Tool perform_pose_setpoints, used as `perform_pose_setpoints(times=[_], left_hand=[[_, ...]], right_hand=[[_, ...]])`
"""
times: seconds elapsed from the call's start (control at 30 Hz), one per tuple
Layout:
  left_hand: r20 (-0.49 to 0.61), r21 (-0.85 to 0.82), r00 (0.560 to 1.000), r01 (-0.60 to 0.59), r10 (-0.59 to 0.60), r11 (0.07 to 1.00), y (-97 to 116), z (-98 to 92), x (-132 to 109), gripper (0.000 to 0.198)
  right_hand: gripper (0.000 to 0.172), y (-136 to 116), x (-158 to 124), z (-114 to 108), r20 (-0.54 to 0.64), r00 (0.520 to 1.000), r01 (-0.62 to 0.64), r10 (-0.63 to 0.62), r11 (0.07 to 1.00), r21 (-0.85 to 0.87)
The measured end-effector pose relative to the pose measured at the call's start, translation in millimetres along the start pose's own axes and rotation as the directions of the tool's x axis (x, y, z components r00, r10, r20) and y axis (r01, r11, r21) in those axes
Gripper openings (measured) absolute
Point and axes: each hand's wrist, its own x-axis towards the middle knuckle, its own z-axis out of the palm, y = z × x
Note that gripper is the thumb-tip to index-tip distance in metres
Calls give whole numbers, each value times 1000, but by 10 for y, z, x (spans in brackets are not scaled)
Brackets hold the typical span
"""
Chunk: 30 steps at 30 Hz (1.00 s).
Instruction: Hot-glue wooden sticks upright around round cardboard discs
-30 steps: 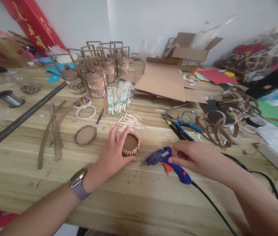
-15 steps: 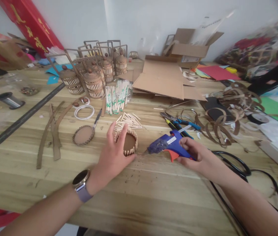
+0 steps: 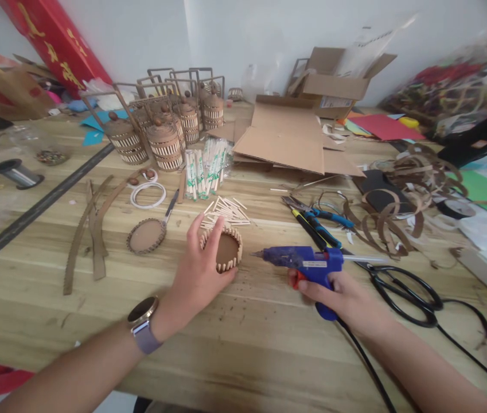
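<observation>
The left hand (image 3: 200,261) is curved around the near left side of a small round brown tray with a fence of short pale wooden sticks (image 3: 228,248), holding it on the pale wooden table (image 3: 243,344) with the thumb and fingers. The right hand (image 3: 344,295) is closed around the handle of a blue plastic glue gun with a red trigger (image 3: 301,259). The gun's thin tip points left at the round tray, near it but not touching. A long whitish glue stick (image 3: 366,259) pokes out of the gun's back end. Just behind the tray lies a messy pile of loose pale wooden sticks (image 3: 230,213). To the left is a flat round brown piece with a bumpy edge (image 3: 146,236). Behind the gun are pliers with blue and black handles (image 3: 331,218), and to its right lie big black scissors (image 3: 406,295). Farther back stand little round brown-and-cream baskets with tall square handles (image 3: 166,146), beside clear packets of sticks with green marks (image 3: 206,172).
</observation>
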Motion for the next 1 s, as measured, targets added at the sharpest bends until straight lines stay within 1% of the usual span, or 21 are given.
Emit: perform_pose_setpoints(times=[0.07,0.2,0.27,0.37,0.43,0.57,0.83,1.0], left_hand=[[2,6,1000,1,-1,1000,1,-1,0,102],[6,0,1000,20,-20,1000,13,-7,6,103],[5,-5,1000,26,-26,1000,16,-6,8,106],[11,-8,999,31,-31,999,7,0,5,109],[14,-7,999,28,-28,1000,-3,5,2,108],[24,-3,999,29,-29,1000,-14,8,0,106],[25,-7,999,30,-30,1000,5,-6,12,104],[25,-5,999,20,-19,1000,-3,-6,11,105]], right_hand=[[34,-60,3,54,18,1000,26,-25,997,-79],[25,-51,18,156,45,987,159,-153,966,-204],[25,-14,31,188,44,976,217,-213,939,-267],[29,21,48,211,37,965,256,-258,915,-313],[31,25,55,218,41,962,267,-269,909,-319],[29,29,55,234,56,960,278,-274,908,-314],[28,67,59,257,45,959,278,-281,892,-356],[31,56,64,248,55,960,276,-275,886,-373]])
